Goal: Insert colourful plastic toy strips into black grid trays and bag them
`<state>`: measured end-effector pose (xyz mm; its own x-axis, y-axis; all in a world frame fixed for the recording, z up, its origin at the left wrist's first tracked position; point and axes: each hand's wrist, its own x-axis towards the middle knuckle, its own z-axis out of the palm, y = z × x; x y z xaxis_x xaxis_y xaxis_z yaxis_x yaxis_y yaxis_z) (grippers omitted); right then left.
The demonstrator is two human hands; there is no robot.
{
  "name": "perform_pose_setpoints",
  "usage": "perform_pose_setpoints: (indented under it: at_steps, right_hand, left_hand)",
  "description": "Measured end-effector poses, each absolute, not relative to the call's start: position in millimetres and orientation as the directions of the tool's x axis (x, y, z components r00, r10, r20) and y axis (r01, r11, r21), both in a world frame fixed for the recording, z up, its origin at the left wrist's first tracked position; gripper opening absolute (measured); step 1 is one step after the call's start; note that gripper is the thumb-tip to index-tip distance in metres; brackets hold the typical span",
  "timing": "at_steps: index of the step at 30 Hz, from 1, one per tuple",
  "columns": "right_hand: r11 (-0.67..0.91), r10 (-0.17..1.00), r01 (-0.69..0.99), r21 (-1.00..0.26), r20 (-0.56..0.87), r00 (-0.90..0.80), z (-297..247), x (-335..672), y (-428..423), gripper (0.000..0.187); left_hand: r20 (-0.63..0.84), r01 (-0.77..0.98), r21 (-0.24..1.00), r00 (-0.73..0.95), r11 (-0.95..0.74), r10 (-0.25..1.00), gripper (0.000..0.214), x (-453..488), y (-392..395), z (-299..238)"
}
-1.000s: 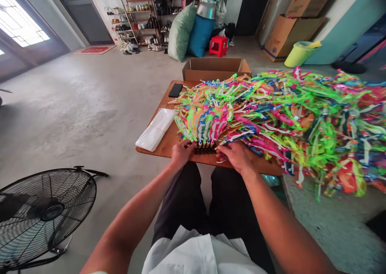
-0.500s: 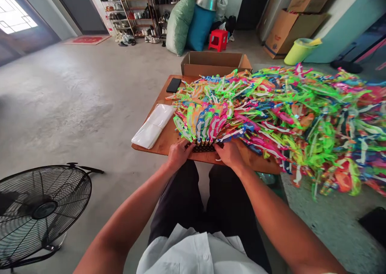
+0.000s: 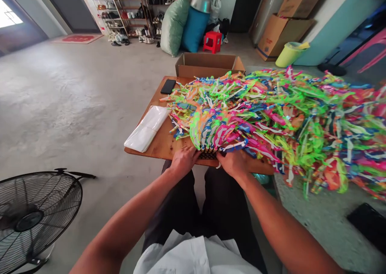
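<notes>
A black latticed rack (image 3: 208,155) lies at the table's near edge. From it a row of colourful plastic strips with white bands (image 3: 212,133) fans upward in green, orange, blue and pink. My left hand (image 3: 183,161) is closed at the rack's left end, knuckles up, its fingertips against the lowest part of the row. At the right end my right hand (image 3: 233,163) is closed, thumb and fingers pinching the rack; a small white tip pokes out below it. My palms hide the ends of the rack. Right behind the row lies a large heap of similar strips (image 3: 301,117).
The wooden table (image 3: 159,145) carries a stack of clear plastic bags (image 3: 147,128) and a black phone (image 3: 168,86) on its left. An open cardboard box (image 3: 208,67) stands behind it. A black floor fan (image 3: 39,217) is at lower left, a red stool (image 3: 212,41) farther back.
The view has shifted, so the table sits slightly lower and left. My left hand has slid in over the rack's left end, and the row's leftmost green strips now lean more upright.
</notes>
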<state>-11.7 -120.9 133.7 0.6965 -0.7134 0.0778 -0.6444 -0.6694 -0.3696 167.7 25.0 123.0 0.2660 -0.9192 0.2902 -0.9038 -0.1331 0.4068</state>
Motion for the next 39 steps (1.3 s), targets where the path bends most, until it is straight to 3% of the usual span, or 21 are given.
perform_pose_setpoints:
  at_steps: [7,12,18,25,31,35,39]
  right_hand:
    - [-0.615,-0.786,-0.738,-0.279,0.143,0.601,137,-18,-113,0.023]
    - [-0.551,-0.825,-0.773,-0.316,0.064,0.562,134,-12,-111,0.022]
    - [-0.567,-0.812,-0.718,-0.404,0.128,0.569,130,-14,-115,0.017]
    - [-0.638,-0.752,-0.586,-0.499,0.241,0.613,125,-23,-123,0.019]
    - [-0.574,-0.784,-0.452,-0.683,0.297,0.546,119,-30,-119,0.024]
    - [-0.506,-0.775,-0.332,-0.796,0.251,0.579,118,-31,-123,0.029]
    - [-0.453,-0.835,-0.389,-0.802,0.228,0.501,121,-27,-124,0.037]
  left_hand:
    - [0.358,-0.946,0.288,0.250,-0.149,-0.900,0.031,153,16,126]
    - [0.439,-0.954,0.291,0.193,-0.064,-0.878,0.027,157,14,123]
    - [0.435,-0.914,0.406,0.218,-0.026,-0.874,0.023,161,14,118]
    - [0.452,-0.922,0.386,0.208,-0.021,-0.867,0.020,163,15,116]
    - [0.461,-0.904,0.416,0.307,-0.103,-0.833,0.027,163,12,112]
    - [0.447,-0.891,0.449,0.293,-0.071,-0.845,0.029,167,11,111]
    - [0.455,-0.881,0.471,0.290,-0.050,-0.842,0.025,168,11,112]
